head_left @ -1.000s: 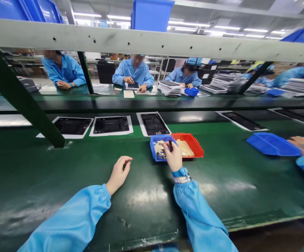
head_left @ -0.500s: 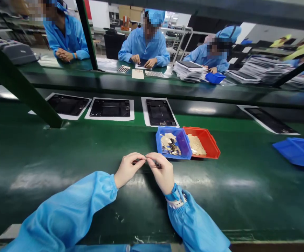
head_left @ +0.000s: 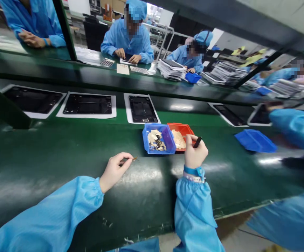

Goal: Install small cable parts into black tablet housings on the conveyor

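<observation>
My left hand rests on the green bench top and pinches a tiny dark and gold part between thumb and forefinger. My right hand is closed round a thin black tool, raised at the near right corner of the orange tray. That tray holds pale backing scraps. Beside it on the left stands a blue tray with several small parts. Both my arms are in light blue sleeves, and a strap sits on my right wrist.
Three dark tablet shells on white sheets lie along the belt behind the trays. A co-worker's blue sleeve reaches over another shell at the right, near an upturned blue tray. Several people sit at the far bench with stacks of panels.
My hands, which met in front of me half a second ago, have parted. The right hand went to the orange tray with the tool; the left kept the small part.
</observation>
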Motion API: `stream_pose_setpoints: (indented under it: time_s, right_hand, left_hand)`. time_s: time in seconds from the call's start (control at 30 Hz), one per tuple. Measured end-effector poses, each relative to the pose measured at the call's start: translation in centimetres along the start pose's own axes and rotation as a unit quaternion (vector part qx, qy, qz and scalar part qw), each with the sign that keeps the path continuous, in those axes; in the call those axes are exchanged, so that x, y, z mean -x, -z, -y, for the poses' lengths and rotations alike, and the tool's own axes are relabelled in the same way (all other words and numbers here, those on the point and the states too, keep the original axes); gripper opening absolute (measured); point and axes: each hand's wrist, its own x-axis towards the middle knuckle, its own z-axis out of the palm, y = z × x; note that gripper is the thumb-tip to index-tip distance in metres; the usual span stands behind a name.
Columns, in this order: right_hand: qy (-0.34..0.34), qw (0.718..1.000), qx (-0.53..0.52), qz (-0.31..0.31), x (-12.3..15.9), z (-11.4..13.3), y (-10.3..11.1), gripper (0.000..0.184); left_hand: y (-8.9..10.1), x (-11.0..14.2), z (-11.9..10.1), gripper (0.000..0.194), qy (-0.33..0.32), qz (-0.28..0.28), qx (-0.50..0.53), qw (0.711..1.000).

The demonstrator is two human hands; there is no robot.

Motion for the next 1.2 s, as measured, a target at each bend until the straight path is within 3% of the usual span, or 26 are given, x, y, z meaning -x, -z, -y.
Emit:
stream_pose_setpoints:
  time_s: [0.1,0.17,0.27,0.37,0.4,0.43,0.5,0.57,0.6,0.87,1.0,1.2]
  right_hand:
    - [-0.029,0.997,0.068,0.012,-2.7,-3.2,0.8,0.019]
    - [-0.035,0.995,0.090,0.029,-3.0,-3.9,1.0,0.016]
    - [-0.015,0.996,0.088,0.026,-1.8,-2.6,0.9,0.024]
    - [0.025,0.998,0.042,0.034,1.5,1.0,0.4,0.029]
    - [0.042,0.997,0.012,0.063,2.9,2.4,0.2,0.027]
    - [0.076,0.984,-0.058,0.148,4.3,3.7,-0.1,0.024]
    - [0.127,0.926,-0.153,0.322,7.1,5.9,-0.5,0.017]
    - [0.134,0.882,-0.192,0.409,8.9,7.1,-0.8,0.012]
    - [0.127,0.874,-0.197,0.425,9.5,7.4,-1.0,0.010]
    - [0.105,0.868,-0.200,0.442,9.5,6.7,-1.3,0.006]
    - [0.116,0.883,-0.191,0.413,9.8,6.7,-1.4,0.008]
    - [0.165,0.891,-0.181,0.382,10.1,6.8,-1.4,0.011]
  left_hand:
    - [-0.1,0.2,0.1,0.010,0.007,0.019,0.023,1.000]
    - [-0.1,0.3,0.2,0.011,0.012,0.023,0.031,0.999]
    - [-0.2,0.4,0.3,0.013,0.011,0.015,0.037,0.999]
    - [-0.2,0.4,0.4,0.008,-0.012,0.020,0.022,0.999]
    - [-0.1,0.4,0.4,0.007,-0.021,0.026,0.011,0.999]
    - [-0.1,0.4,0.4,0.006,-0.029,0.033,-0.003,0.999]
    - [0.1,0.4,0.3,0.007,-0.042,0.043,-0.031,0.998]
    - [0.2,0.3,0.1,0.007,-0.050,0.045,-0.055,0.996]
    - [0.2,0.3,0.0,0.007,-0.054,0.046,-0.063,0.995]
    - [0.5,0.0,-0.5,0.008,-0.095,0.051,-0.106,0.989]
    - [0.8,-0.3,-0.8,0.009,-0.148,0.013,-0.178,0.973]
    - [0.9,-0.3,-0.6,0.011,-0.157,-0.033,-0.217,0.963]
